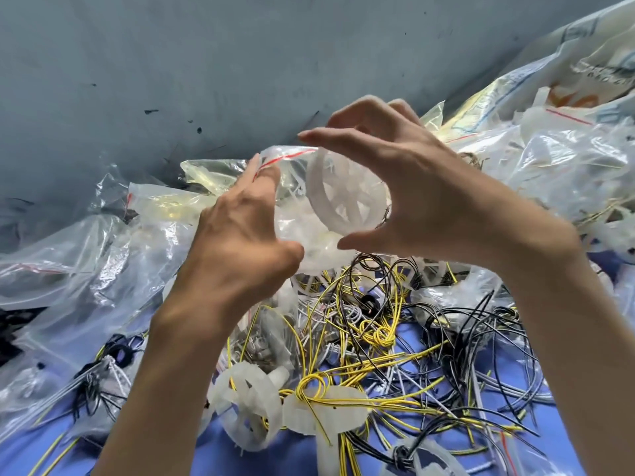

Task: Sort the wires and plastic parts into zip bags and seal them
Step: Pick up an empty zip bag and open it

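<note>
Now left hand (pixel 240 231) grips zip bag (pixel 292 156); right hand (pixel 422 201) arched, fingers spread.

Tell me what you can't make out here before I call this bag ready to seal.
Head view: whether the right hand grips the plastic ring or only cups it; its palm hides the contact.
Head view: what else lies in the zip bag; the left hand and glare cover it.
Head view: printed bag at upper right, cut off by the edge, lettering blurred.

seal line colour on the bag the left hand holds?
Red line along the zip bag mouth, by the left hand; head view shows it best.
</note>
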### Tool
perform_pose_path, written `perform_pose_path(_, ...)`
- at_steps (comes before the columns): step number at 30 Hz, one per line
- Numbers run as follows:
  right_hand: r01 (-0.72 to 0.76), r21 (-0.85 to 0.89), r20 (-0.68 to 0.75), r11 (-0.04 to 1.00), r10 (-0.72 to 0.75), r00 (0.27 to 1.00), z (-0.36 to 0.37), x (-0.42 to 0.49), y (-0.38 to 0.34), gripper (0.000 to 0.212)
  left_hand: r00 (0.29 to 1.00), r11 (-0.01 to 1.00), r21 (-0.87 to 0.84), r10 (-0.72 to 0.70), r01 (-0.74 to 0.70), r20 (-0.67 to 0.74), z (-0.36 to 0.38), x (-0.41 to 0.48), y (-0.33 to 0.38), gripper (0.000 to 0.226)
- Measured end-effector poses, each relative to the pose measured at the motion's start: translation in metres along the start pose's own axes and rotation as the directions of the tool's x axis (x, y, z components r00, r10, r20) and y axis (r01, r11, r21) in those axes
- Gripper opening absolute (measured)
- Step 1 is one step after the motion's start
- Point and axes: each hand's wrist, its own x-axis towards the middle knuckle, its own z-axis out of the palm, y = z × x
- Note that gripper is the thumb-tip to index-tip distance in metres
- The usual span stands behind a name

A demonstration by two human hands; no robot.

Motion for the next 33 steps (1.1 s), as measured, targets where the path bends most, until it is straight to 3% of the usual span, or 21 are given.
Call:
perform_pose_path(3, 0.054, -0.046, -0.036, 0.997, -0.056, 0.998, 0.007, 0.003, -0.004, 0.090, 0.998, 0.983, -0.179, -0.022, 0.034, 0.065, -0.005, -0.003, 0.003, 0.087)
perform_pose_path(8, 0.124, -0.006, -0.013, 0.992, -0.124, 0.992, 0.018, 0.006, -0.007, 0.091, 0.994, 0.966, -0.245, -0.056, 0.079, 0.099, -0.007, 0.000, 0.001, 0.061)
perform_pose_path(13, 0.111, 0.033, -0.003, 0.993, -0.110, 0.994, 0.020, 0.005, -0.006, 0.086, 0.993, 0.955, -0.281, -0.068, 0.094, 0.099, -0.008, -0.001, 0.000, 0.078)
perform_pose_path(15, 0.089, 0.015, -0.001, 0.996, -0.089, 0.996, 0.020, 0.005, -0.006, 0.082, 0.991, 0.960, -0.262, -0.069, 0.096, 0.111, -0.008, -0.001, 0.001, 0.090)
perform_pose_path(18, 0.057, -0.031, -0.016, 0.998, -0.058, 0.998, 0.019, 0.006, -0.005, 0.070, 0.994, 0.974, -0.216, -0.048, 0.068, 0.096, -0.008, -0.001, 0.001, 0.089)
perform_pose_path(24, -0.010, -0.027, -0.073, 1.000, 0.008, 0.997, 0.012, 0.004, 0.002, 0.035, 0.998, 0.989, -0.139, -0.054, 0.059, 0.037, -0.011, -0.002, 0.001, 0.101)
perform_pose_path(29, -0.067, -0.038, -0.059, 0.997, 0.065, 0.996, 0.011, 0.003, 0.007, 0.034, 0.993, 0.998, -0.015, -0.059, 0.058, -0.106, -0.012, -0.001, -0.005, 0.086)
perform_pose_path(33, -0.082, -0.041, -0.057, 0.996, 0.080, 0.995, 0.014, 0.003, 0.005, 0.038, 0.966, 0.993, 0.092, -0.051, 0.076, -0.252, -0.015, 0.000, -0.005, 0.089)
